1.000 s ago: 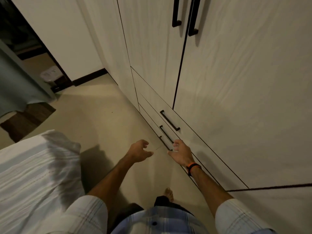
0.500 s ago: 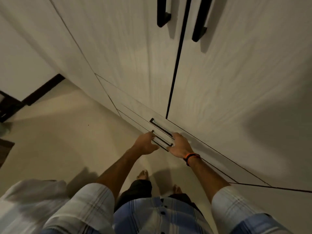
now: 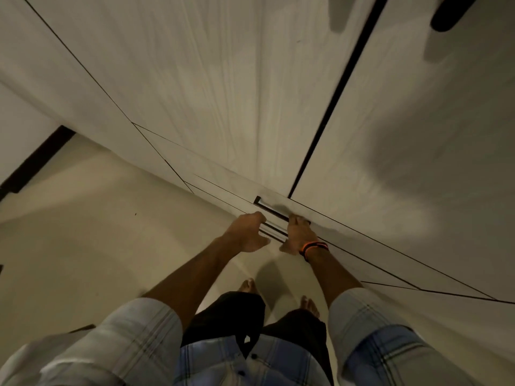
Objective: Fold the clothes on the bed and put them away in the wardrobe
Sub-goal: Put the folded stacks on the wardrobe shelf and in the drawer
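Note:
The white wardrobe (image 3: 211, 79) fills the view in front of me, its tall doors closed. Below the doors are stacked drawers with black bar handles (image 3: 271, 208). My left hand (image 3: 246, 232) curls its fingers at the left end of the middle drawer handle (image 3: 274, 228). My right hand (image 3: 298, 232), with an orange band at the wrist, has its fingers hooked in at the handle's right end. The drawers look closed. No clothes are in my hands or in sight.
A beige floor (image 3: 83, 246) stretches to the left, edged by a dark skirting board (image 3: 36, 160). My bare feet (image 3: 248, 286) stand close to the drawer fronts. A black door handle (image 3: 451, 12) juts out at the top right.
I have stepped up to the wardrobe and leaned in. Both hands moved from the air onto the drawer handles, and the bed has slid out of view.

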